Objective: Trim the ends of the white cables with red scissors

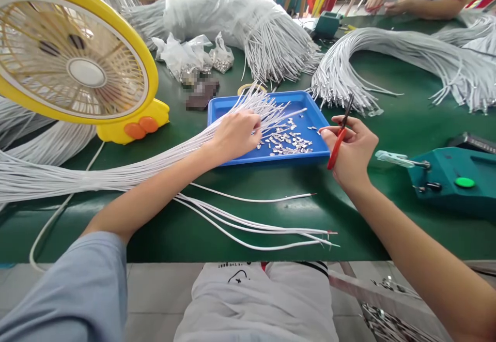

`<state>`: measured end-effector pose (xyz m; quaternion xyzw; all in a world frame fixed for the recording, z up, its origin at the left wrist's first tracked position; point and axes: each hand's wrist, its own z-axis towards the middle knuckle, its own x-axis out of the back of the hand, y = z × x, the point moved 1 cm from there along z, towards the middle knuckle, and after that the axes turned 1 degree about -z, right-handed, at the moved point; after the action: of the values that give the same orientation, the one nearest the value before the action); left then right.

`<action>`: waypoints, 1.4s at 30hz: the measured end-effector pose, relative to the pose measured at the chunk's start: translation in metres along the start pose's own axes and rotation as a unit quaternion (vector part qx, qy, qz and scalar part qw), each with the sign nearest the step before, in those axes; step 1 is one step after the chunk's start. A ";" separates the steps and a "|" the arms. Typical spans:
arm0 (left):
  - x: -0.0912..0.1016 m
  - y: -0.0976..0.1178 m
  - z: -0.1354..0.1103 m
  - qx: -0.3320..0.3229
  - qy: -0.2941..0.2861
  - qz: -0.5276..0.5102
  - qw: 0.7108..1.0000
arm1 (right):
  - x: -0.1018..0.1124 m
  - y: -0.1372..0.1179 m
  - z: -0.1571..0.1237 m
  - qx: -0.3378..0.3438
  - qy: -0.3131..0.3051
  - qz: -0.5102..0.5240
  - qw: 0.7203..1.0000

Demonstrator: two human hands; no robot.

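Observation:
My left hand (236, 134) is closed over a bundle of white cables (166, 166), near their loose ends above a blue tray (271, 160). Many small metal terminals (290, 143) lie scattered in that tray. At its right edge, my right hand (354, 145) grips red-handled scissors (338, 145), their dark blades pointing up and away. Something tiny shows at the right thumb tip, too small to name. Several separate white cables (256, 223) lie on the green table in front of the tray, thin coloured strands showing at their ends.
A yellow fan (89, 68) stands at the left. Bagged cables (240, 16) and small plastic bags (189, 55) lie behind the tray. Another cable bundle (387, 47) is back right, above a teal machine (457, 176) with a green button. A co-worker's hands (387, 3) show across the table.

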<state>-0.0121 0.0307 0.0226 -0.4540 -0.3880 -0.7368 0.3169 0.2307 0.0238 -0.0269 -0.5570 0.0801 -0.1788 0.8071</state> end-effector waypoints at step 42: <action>-0.049 0.040 -0.023 0.050 -0.074 -0.666 0.740 | -0.012 -0.036 -0.038 -0.009 -0.217 0.107 0.970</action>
<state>0.0299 -0.0037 -0.0173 -0.1163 -0.6501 -0.7035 -0.2624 0.1998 -0.0160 -0.0083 -0.5780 -0.0363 0.0350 0.8145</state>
